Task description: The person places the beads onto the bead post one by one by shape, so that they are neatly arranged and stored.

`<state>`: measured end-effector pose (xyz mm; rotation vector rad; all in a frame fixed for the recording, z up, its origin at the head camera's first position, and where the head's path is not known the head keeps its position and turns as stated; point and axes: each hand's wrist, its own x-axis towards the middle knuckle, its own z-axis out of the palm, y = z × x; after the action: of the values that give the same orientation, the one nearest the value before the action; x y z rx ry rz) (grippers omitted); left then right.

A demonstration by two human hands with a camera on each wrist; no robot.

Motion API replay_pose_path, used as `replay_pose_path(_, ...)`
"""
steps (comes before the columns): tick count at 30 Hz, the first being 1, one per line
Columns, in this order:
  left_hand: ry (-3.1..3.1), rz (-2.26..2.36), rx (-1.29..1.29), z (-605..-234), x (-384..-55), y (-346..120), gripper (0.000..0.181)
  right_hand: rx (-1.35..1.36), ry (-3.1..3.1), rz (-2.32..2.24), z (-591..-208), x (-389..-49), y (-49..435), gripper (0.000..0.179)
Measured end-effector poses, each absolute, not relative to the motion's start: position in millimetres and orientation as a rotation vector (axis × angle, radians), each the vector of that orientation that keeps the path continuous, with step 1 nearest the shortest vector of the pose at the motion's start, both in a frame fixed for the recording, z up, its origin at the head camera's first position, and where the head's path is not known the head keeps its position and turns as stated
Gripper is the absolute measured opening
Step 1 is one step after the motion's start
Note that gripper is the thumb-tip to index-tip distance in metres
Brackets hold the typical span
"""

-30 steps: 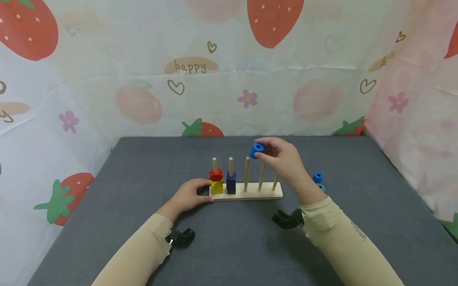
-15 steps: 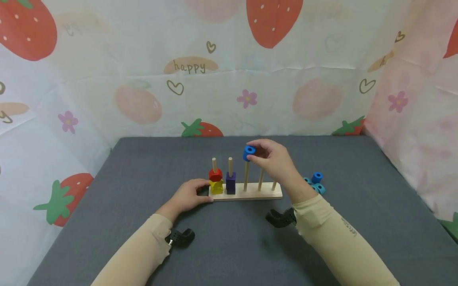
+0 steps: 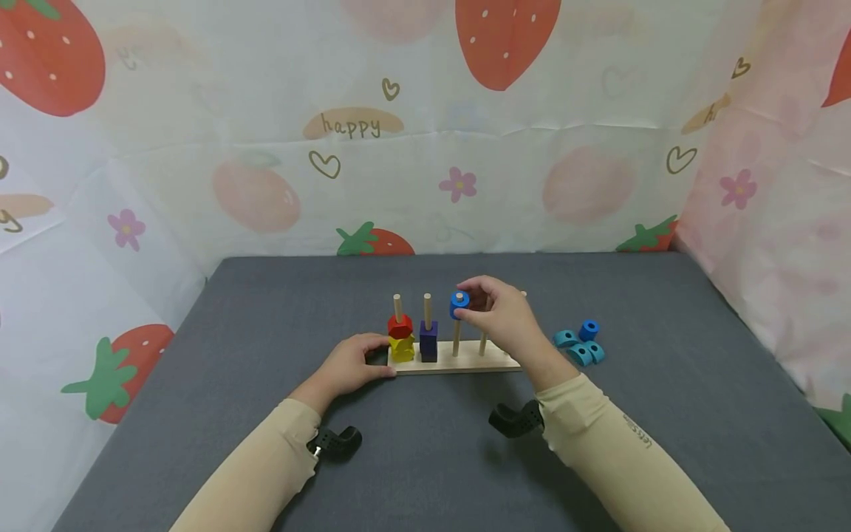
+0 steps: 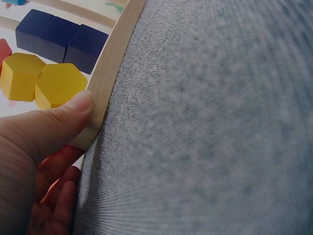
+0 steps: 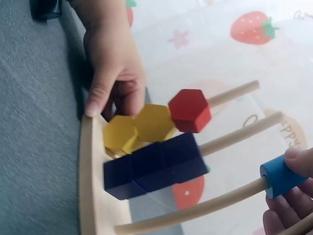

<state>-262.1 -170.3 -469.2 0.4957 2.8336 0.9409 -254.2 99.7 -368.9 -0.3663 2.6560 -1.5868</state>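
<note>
My right hand [image 3: 505,319] pinches a blue cylinder bead [image 3: 457,309] between thumb and fingers. The bead sits round the upper end of the third peg [image 5: 205,208] from the left, whose tip shows through its hole. Bare wood shows below it down to the wooden peg board [image 3: 465,363]. At the board's left end, my left hand [image 3: 347,366] grips the base, thumb on the front edge and fingers behind. Beside it, the first peg carries yellow hexagonal blocks [image 5: 151,122] under a red one [image 3: 400,327]. Dark blue square blocks [image 3: 428,343] are stacked on the second peg.
Right of the board lie another blue cylinder bead [image 3: 589,329] and several teal curved pieces [image 3: 580,355] on the grey tabletop [image 3: 425,458]. A strawberry-print cloth [image 3: 459,111] hangs behind and along the sides. The right hand partly covers the pegs at the board's right.
My right hand has carried the blue bead leftward and then down, from above the pegs onto the third peg. The teal pieces have come into view. My left hand has stayed in place.
</note>
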Motion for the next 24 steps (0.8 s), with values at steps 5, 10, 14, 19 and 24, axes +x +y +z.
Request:
replay_pose_path(5,2.838,0.942,0.509,-469,-262,-170,0.055,-0.320,2.621,-1.693,-375,-255,97,0.035)
replay_pose_path(10,2.842,0.935,0.497,-469,-262,-170,0.055,-0.236,2.549,-1.769,-380,-255,95,0.044)
replay_pose_path(14,2.845,0.927,0.491,-468,-262,-170,0.056,-0.154,2.528,-1.772,-382,-254,95,0.035)
replay_pose_path(19,2.850,0.907,0.495,-469,-262,-170,0.057,-0.064,2.505,-1.788,-384,-253,93,0.027)
replay_pose_path(24,2.846,0.911,0.500,-469,-263,-170,0.057,-0.044,2.504,-1.807,-392,-253,92,0.026)
